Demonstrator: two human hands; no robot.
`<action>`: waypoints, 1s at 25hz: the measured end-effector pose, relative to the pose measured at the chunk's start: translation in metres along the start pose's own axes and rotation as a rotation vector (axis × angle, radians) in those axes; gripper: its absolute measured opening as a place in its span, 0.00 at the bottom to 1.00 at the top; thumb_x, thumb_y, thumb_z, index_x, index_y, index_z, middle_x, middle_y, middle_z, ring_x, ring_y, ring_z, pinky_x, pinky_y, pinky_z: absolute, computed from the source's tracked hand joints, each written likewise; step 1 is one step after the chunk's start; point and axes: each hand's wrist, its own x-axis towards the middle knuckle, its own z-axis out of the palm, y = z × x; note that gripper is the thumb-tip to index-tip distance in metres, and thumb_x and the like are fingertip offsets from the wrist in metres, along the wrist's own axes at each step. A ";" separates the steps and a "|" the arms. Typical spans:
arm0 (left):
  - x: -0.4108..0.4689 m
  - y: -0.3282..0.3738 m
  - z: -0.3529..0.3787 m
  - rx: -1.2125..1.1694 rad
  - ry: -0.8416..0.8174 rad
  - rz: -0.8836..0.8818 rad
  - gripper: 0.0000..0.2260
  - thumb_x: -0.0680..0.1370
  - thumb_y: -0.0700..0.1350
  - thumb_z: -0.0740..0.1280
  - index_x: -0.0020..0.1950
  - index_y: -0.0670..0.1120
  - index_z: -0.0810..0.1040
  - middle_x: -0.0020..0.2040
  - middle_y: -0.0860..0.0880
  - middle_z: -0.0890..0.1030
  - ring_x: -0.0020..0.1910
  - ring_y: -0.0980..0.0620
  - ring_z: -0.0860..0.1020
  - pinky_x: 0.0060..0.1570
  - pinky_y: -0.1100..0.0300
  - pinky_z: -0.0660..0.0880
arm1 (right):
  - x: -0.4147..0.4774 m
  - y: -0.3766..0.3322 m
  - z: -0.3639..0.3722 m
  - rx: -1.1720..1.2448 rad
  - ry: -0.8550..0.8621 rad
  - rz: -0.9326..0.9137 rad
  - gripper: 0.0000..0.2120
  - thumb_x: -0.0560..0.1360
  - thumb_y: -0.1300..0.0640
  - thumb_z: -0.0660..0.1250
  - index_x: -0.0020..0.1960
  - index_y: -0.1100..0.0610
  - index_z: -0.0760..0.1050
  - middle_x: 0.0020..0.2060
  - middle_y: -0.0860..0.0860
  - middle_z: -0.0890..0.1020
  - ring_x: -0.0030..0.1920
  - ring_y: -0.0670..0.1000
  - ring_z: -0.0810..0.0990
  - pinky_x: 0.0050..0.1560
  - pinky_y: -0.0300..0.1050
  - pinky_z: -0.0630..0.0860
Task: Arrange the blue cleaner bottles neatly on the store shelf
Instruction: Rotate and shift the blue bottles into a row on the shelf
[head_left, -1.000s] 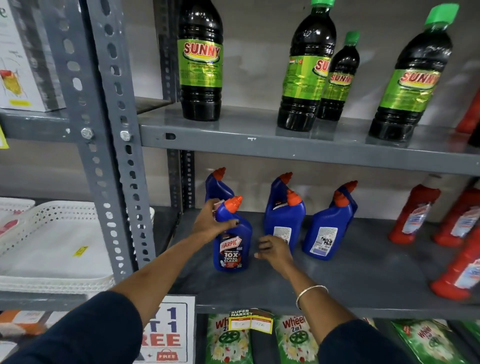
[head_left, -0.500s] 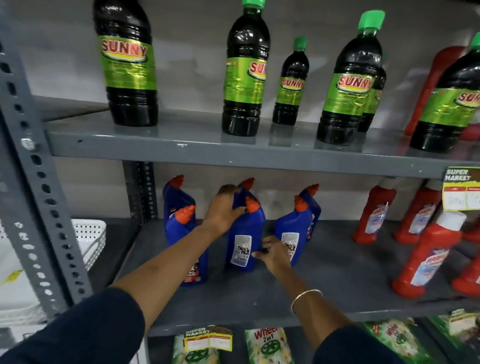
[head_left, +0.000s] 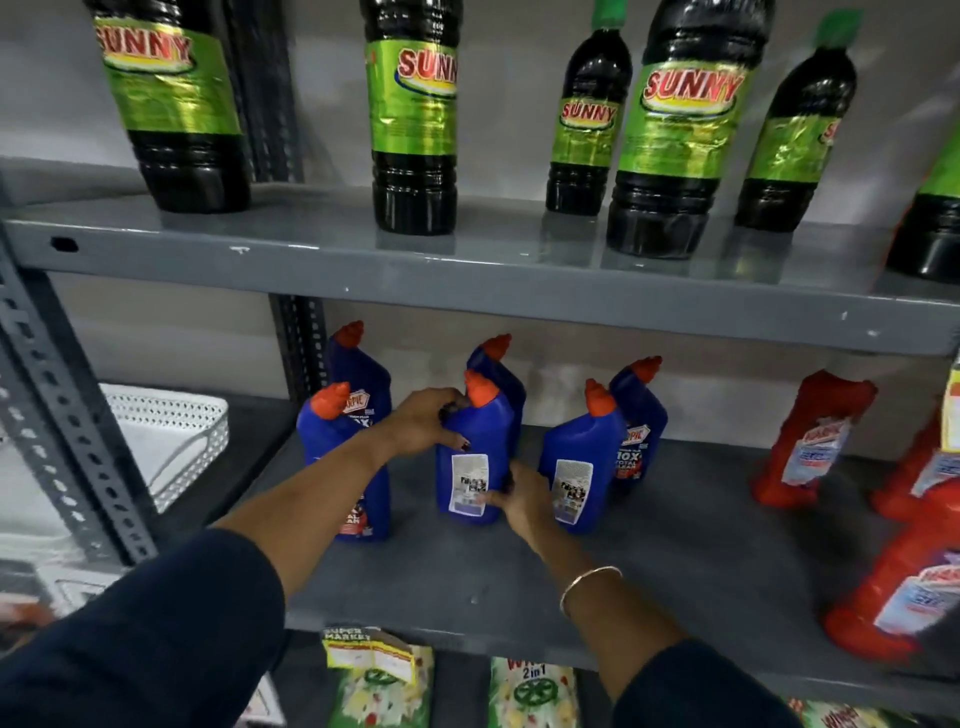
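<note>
Several blue cleaner bottles with orange caps stand on the grey middle shelf (head_left: 649, 566). My left hand (head_left: 423, 421) grips the shoulder of the middle front bottle (head_left: 475, 457), whose back label faces me. My right hand (head_left: 519, 499) holds the lower right side of that same bottle. A second bottle (head_left: 504, 371) stands right behind it. On the left are a front bottle (head_left: 337, 441) and a rear one (head_left: 363, 374). Right of my hands stand a front bottle (head_left: 579, 467), back label out, and a rear one (head_left: 641, 421).
Red cleaner bottles (head_left: 810, 441) crowd the shelf's right side. Dark bottles with green labels (head_left: 415, 119) line the upper shelf (head_left: 467, 291). A white perforated tray (head_left: 171, 436) sits in the left bay beyond the grey upright (head_left: 67, 441). Green packets (head_left: 530, 691) lie below.
The view has drawn closer to the shelf. My left hand slid from the bottle's neck down onto its shoulder, and my right hand shifted onto its lower side.
</note>
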 end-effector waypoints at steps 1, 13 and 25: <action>-0.001 0.002 -0.002 -0.025 0.022 -0.011 0.22 0.65 0.35 0.74 0.57 0.40 0.74 0.54 0.43 0.79 0.51 0.47 0.77 0.48 0.62 0.74 | 0.001 -0.003 -0.004 0.031 -0.016 0.003 0.22 0.65 0.65 0.74 0.57 0.66 0.73 0.56 0.63 0.80 0.55 0.60 0.79 0.56 0.50 0.74; -0.016 0.068 0.007 0.245 0.380 -0.111 0.20 0.65 0.53 0.73 0.47 0.39 0.76 0.46 0.41 0.82 0.44 0.43 0.80 0.37 0.58 0.72 | -0.053 -0.061 0.049 -0.261 0.580 -0.064 0.52 0.55 0.46 0.78 0.71 0.62 0.57 0.68 0.59 0.67 0.65 0.59 0.69 0.62 0.53 0.72; -0.014 0.024 -0.016 -0.565 0.087 -0.100 0.25 0.73 0.39 0.67 0.68 0.40 0.64 0.65 0.42 0.72 0.64 0.43 0.71 0.59 0.51 0.72 | -0.026 -0.034 0.001 0.460 0.157 -0.053 0.27 0.65 0.71 0.70 0.59 0.57 0.65 0.49 0.49 0.78 0.49 0.51 0.78 0.47 0.43 0.77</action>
